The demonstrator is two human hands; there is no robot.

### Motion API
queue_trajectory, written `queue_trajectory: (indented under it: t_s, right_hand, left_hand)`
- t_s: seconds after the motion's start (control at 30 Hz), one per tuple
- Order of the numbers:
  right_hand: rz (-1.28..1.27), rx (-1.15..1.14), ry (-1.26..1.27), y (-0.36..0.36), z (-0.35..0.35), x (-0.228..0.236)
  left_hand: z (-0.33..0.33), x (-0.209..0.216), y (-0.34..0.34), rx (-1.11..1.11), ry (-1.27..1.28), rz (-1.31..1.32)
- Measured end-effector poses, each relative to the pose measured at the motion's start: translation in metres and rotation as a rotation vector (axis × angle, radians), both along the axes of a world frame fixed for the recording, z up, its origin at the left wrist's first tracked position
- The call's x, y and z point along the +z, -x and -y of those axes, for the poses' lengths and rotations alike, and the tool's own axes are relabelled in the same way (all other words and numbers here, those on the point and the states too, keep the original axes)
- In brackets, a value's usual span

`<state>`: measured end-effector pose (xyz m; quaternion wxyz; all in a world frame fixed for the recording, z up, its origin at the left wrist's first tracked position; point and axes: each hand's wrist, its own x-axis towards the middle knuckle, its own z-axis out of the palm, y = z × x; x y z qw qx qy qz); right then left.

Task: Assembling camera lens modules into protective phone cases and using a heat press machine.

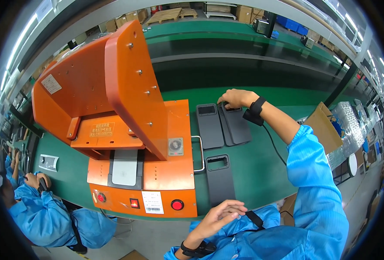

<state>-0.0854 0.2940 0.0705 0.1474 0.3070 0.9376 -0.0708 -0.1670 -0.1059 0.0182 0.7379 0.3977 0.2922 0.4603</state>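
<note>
The right hand (240, 99) bends over the far end of the right-hand dark grey panel (239, 128), its fingers curled down at the rim beside the rectangular opening; whether they pinch the panel or merely touch it cannot be told. The panel extends from beneath the fingers toward the near side, partly overlapping an underlying panel (225, 130). Just to the left lies a third panel (210, 130), its opening likewise at the far end. The left hand (218, 217) is near the bench's near edge, fingers loosely extended and close together, with nothing visible in them; the near panel (221, 184) lies just beyond these fingers. Left of the panels stands an orange machine (177, 173) with a metal handle (202, 154) on its right side.
</note>
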Motion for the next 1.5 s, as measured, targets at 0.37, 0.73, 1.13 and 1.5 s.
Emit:
queue_trajectory:
  t_s: [0.37, 0.73, 1.13, 1.5]
  right_hand:
    - [-0.068, 0.035, 0.057, 0.0, 0.013, 0.007]
    - [-0.197, 0.294, -0.038, 0.002, 0.003, 0.001]
    - [-0.266, 0.324, -0.095, 0.003, 0.001, -0.013]
    - [-0.269, 0.142, 0.154, -0.001, -0.001, -0.003]
  left_hand:
    - [-0.003, -0.004, 0.005, -0.041, 0.025, -0.009]
    - [-0.005, 0.006, 0.014, -0.09, 0.047, -0.076]
    - [-0.012, 0.007, 0.013, -0.088, 0.029, 0.005]
    - [-0.006, -0.003, -0.009, 0.012, -0.01, -0.015]
